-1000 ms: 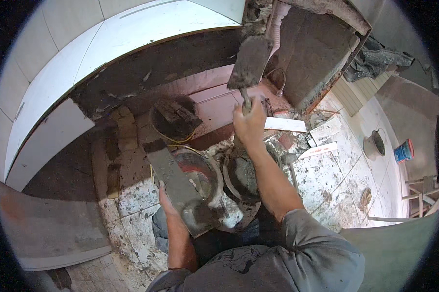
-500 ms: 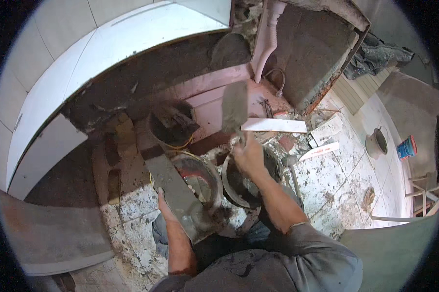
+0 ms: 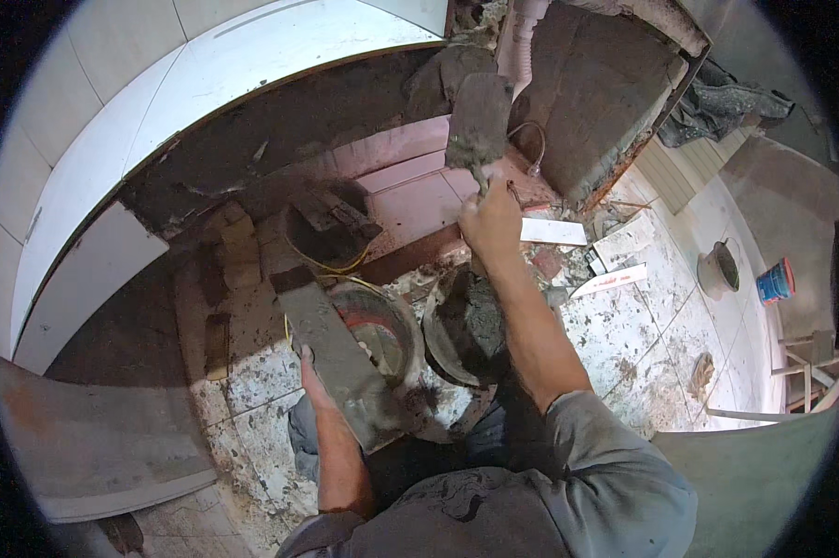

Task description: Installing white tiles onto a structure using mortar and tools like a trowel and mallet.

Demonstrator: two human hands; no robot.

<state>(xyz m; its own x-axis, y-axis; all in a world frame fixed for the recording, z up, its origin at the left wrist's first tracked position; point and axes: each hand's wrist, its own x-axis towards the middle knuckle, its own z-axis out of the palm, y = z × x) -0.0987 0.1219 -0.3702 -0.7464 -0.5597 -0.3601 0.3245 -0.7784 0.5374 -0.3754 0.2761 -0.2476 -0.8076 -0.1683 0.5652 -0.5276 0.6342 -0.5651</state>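
Note:
My right hand (image 3: pixel 489 219) is closed on the handle of a mortar-smeared trowel (image 3: pixel 478 121), its blade raised in front of a dark mortar strip (image 3: pixel 326 112) near a pink pipe (image 3: pixel 522 46). My left hand (image 3: pixel 312 372) grips the near left edge of a long board (image 3: pixel 331 353) coated in grey mortar, held tilted over my lap. Below my right arm stands a bucket (image 3: pixel 457 335) with wet grey mortar. Beside it, partly behind the board, is another bucket (image 3: pixel 396 330) with a reddish inside. A dark bucket (image 3: pixel 322 242) with planks across it stands farther back.
White tiles (image 3: pixel 85 316) line the wall at left. The floor (image 3: pixel 643 363) is spattered, with tile offcuts (image 3: pixel 550 232) and rubble. A grey bucket (image 3: pixel 717 272), a blue pail (image 3: pixel 775 281) and a wooden frame (image 3: pixel 801 363) are at right. Dark cloth (image 3: pixel 717 102) hangs at upper right.
The trowel dropped toward the mortar bucket half a second ago and is now raised again near the dark strip. The board in my left hand has barely moved.

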